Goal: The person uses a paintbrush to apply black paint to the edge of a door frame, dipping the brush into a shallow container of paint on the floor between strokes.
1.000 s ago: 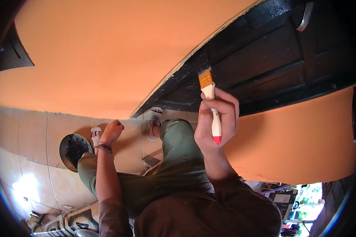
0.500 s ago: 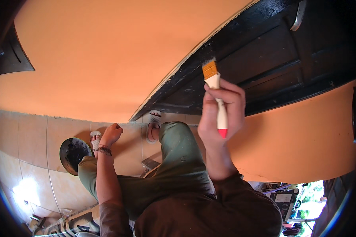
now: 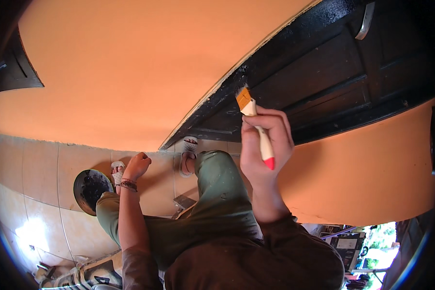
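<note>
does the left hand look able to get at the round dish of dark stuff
Probably yes: the left hand shows nothing held, and the round dish lies to its left; the left foot and left knee partly intervene, but the dish's outer side looks open.

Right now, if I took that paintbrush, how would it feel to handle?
The paintbrush is probably light, being slim and held in just the right hand. Its pale, straight-looking handle seems stiff. The bristles would likely flex, since their edge looks uneven.
</note>
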The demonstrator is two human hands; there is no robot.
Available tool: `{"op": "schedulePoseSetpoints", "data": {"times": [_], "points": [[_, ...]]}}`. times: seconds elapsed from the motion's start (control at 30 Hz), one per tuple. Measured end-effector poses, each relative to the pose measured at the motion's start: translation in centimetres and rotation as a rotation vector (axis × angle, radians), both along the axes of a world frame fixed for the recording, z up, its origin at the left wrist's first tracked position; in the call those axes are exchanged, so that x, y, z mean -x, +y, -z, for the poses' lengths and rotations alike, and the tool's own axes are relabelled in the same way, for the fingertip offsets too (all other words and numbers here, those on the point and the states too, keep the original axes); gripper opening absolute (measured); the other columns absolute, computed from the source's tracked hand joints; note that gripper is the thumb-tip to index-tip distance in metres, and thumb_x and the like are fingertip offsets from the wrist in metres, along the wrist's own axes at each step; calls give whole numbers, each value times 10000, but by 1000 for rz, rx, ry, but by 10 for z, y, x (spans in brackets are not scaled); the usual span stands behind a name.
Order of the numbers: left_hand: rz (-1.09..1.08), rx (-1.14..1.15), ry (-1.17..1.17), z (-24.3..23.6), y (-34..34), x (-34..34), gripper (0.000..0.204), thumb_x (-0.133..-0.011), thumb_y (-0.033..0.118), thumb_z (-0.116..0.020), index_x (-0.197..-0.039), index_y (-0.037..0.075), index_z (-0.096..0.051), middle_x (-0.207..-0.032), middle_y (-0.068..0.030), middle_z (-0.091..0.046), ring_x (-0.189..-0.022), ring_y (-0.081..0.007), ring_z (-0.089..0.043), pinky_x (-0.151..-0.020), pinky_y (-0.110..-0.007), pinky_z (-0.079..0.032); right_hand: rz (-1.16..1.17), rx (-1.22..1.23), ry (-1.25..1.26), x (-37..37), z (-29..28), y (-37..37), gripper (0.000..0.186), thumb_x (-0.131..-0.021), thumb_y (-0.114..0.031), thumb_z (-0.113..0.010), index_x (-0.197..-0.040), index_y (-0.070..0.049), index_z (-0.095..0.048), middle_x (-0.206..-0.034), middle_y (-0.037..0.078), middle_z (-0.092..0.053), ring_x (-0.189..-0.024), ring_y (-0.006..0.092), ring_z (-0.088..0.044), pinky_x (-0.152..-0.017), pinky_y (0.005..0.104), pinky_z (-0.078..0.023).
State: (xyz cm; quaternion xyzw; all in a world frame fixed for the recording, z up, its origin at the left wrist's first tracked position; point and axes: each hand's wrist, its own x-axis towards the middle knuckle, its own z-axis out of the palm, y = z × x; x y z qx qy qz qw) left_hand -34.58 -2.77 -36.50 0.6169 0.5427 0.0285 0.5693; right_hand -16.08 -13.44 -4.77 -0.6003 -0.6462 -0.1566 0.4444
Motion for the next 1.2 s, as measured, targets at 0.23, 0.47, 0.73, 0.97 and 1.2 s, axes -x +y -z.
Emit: {"op": "schedulePoseSetpoints", "data": {"times": [0.23,0.47,0.73,0.97,1.2], "points": [[-9,-13,-12,6,-1,1,301,-773,258,-556,-926,13,-638,-964,-204,-651,-974,-341,-603,-849,-389,-464,19,-56,25,-3,-2,0,175,-700,85,-601,-844,-13,-610,-919,147,-614,-826,230,-618,-710,290,-524],[-5,-43,-40,13,-1,1,301,-772,256,-553,-923,9,-639,-958,-205,-652,-966,-342,-607,-845,-389,-467,12,-81,29,-4,-6,-1,195,-688,92,-602,-849,-16,-619,-912,150,-622,-810,224,-627,-702,292,-528],[4,-52,-34,8,-1,0,313,-772,257,-544,-927,3,-637,-965,-207,-650,-973,-342,-605,-848,-390,-466,-28,-57,77,-7,-5,0,144,-741,98,-511,-838,38,-598,-947,158,-596,-775,160,-598,-633,232,-515],[5,-44,-27,9,-1,2,315,-773,258,-542,-936,6,-635,-972,-208,-648,-978,-347,-600,-853,-389,-463,-38,-113,73,-7,-7,0,143,-742,95,-504,-839,38,-592,-961,162,-592,-771,159,-605,-625,227,-512],[-5,-66,-59,5,-2,3,300,-777,255,-541,-915,3,-628,-951,-208,-646,-959,-347,-601,-837,-393,-462,-4,-164,-6,-8,5,5,131,-746,95,-523,-833,19,-586,-967,172,-589,-783,207,-616,-709,281,-509]]}}
